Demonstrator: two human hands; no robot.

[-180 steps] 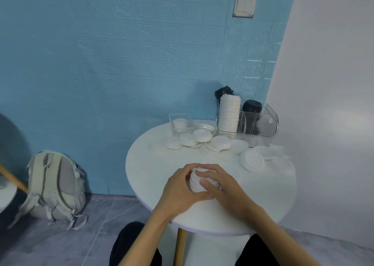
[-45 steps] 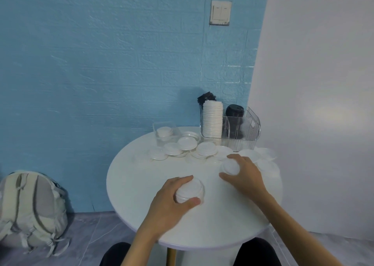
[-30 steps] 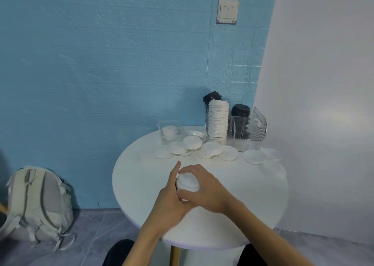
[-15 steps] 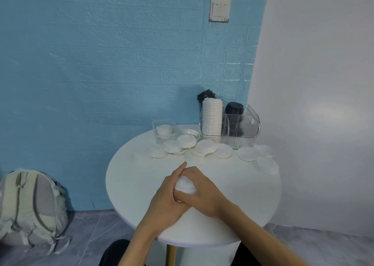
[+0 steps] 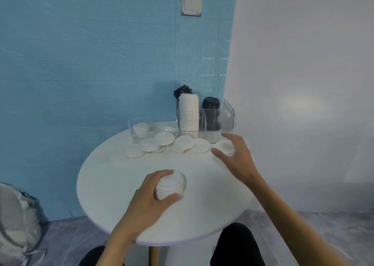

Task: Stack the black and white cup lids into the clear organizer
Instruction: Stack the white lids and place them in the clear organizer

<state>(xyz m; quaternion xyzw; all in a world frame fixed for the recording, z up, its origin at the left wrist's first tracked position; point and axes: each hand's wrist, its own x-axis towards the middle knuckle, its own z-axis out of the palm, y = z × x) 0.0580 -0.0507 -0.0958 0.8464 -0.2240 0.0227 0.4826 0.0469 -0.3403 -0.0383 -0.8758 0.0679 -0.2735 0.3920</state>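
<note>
A short stack of white plastic cup lids [image 5: 171, 186] is grasped by the left hand [image 5: 150, 198]; a flat white lid [image 5: 224, 147] is partly hidden beneath the spread right hand [image 5: 235, 156].

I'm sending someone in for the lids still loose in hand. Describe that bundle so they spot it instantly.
On the round white table, look at the near half, away from the clear plastic organizer by the blue wall. There the left hand grips a short stack of white plastic cup lids. Unlike the single lids scattered flat further back, it is piled up.

No words or numbers can be read here. The small label on the clear organizer [image 5: 227, 116] is too blurry.
</note>
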